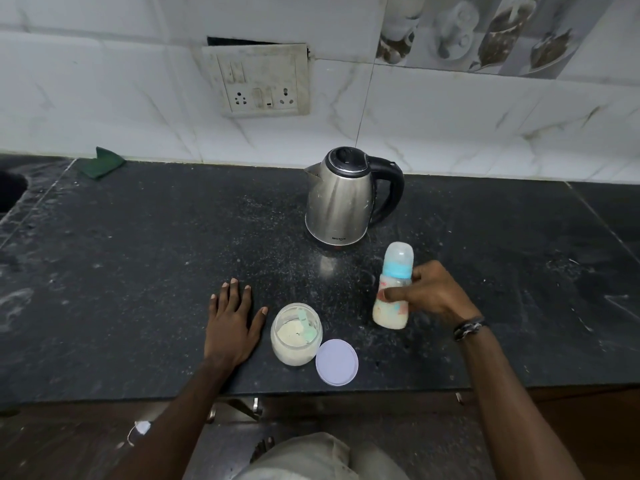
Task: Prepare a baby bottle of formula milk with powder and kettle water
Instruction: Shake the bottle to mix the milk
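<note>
Surface (138, 271): dark speckled stone, dusted pale with spilled powder, carries everything.

Kettle (341, 199): steel body, black lid and handle, standing upright toward the back wall, spout to the left. Judged the heaviest item if water remains; handle at right is the place to take it.

Right hand (427, 292): fingers and thumb wrapped round the baby bottle (393, 289) at mid-body, just below the collar. Bottle leans a little and looks blurred, near the kettle's base but apart from it; whether its foot touches the surface I cannot tell. Clear printed body, blue collar, translucent cap on, cream liquid in the lower part. Judged light, stiff plastic, smooth and possibly slippery if wet; the mid-body hold looks sound.

Left hand (232, 323): flat on the surface, fingers spread and relaxed, holding nothing, just left of the powder jar (296, 336).

Powder jar: small, clear, open, partly filled with cream powder, a pale green scoop (306, 323) standing inside. Probably light and easy to tip.

Lid (336, 362): round, lilac, flat on the surface, touching or just beside the jar's right side.
</note>
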Motion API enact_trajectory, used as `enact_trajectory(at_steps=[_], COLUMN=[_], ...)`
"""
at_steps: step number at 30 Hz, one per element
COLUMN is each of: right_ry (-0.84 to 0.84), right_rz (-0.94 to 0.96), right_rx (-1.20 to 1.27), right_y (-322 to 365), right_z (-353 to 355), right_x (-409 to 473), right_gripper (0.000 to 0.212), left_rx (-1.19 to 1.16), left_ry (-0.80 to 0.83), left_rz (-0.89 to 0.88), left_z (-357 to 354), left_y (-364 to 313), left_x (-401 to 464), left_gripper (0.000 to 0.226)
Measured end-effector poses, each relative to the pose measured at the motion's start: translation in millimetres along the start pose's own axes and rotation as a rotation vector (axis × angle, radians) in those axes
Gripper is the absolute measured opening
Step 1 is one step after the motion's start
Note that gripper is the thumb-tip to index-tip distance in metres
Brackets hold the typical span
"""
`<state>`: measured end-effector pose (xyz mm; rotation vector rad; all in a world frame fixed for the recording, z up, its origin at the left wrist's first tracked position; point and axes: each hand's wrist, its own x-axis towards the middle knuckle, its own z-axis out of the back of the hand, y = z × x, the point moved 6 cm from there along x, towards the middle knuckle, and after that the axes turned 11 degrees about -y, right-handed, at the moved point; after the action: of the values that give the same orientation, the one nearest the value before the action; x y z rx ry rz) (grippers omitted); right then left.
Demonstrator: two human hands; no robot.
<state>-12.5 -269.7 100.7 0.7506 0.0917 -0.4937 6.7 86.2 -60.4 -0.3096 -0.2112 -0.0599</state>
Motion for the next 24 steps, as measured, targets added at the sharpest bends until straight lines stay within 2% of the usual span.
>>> enact_trajectory(at_steps=[2, 5, 6, 8, 9, 12, 13, 15, 16, 20, 22, 23, 24], right_ry=[-0.092, 0.002, 0.016, -0.062, -0.094, 0.014, 0.032, -0.067, -0.120, 0.034, -0.050, -0.105, -0.090], right_rz=[0.008, -0.023, -0.021, -0.010, 0.011, -0.002, -0.003, -0.007, 0.016, 0.023, 0.025, 0.038, 0.053], right_rx=[-0.062, -0.013, -0.047, -0.130, -0.122, -0.048, -0.083, -0.193, -0.203, -0.095, -0.208, -0.218, -0.166], right_y=[-3.6, -2.3, -2.3, -3.5, -4.7, -2.4, -2.5, -3.3, -3.1, -0.8, -0.1, -0.5, 0.1], right_z=[5.4, 0.8, 0.1, 4.4, 6.3, 2.2, 0.8, 6.0, 7.6, -0.7, 4.7, 6.9, 5.4], right_x=[1.8, -2.5, -3.6, -0.7, -0.4, -0.7, -1.2, 1.0, 1.7, 0.4, 1.6, 2.3, 2.6], right_gripper=[0.069, 0.046, 0.051, 0.077, 0.081, 0.056, 0.060, 0.072, 0.072, 0.053, 0.063, 0.063, 0.060], left_rx=[0.005, 0.004, 0.003, 0.002, 0.003, -0.003, -0.009, -0.011, -0.009, -0.012, -0.013, -0.011, -0.010], left_ry=[0.001, 0.004, 0.003, -0.001, 0.003, 0.012, 0.008, 0.003, 0.004, 0.007, 0.002, 0.004, 0.004], left_rz=[0.000, -0.002, -0.002, -0.002, -0.004, -0.002, -0.001, -0.005, -0.007, 0.001, 0.001, 0.000, 0.000], left_z=[-0.1, 0.1, 0.2, 0.6, 0.7, 0.8, 1.1, 0.7, 0.4, 0.0, 0.4, 0.5, 0.3], left_y=[-0.3, -1.3, -0.9, -0.8, -1.5, -1.7, -1.2, -1.2, -1.3, -0.6, -1.3, -1.6, -1.4], left_x=[0.1, -1.1, -1.3, -0.9, -0.8, -0.8, -0.9, -1.1, -1.2, -1.4, -1.1, -1.1, -1.0], left_gripper=[0.083, 0.082, 0.082, 0.082, 0.082, 0.084, 0.087, 0.092, 0.093, 0.085, 0.083, 0.083, 0.083])
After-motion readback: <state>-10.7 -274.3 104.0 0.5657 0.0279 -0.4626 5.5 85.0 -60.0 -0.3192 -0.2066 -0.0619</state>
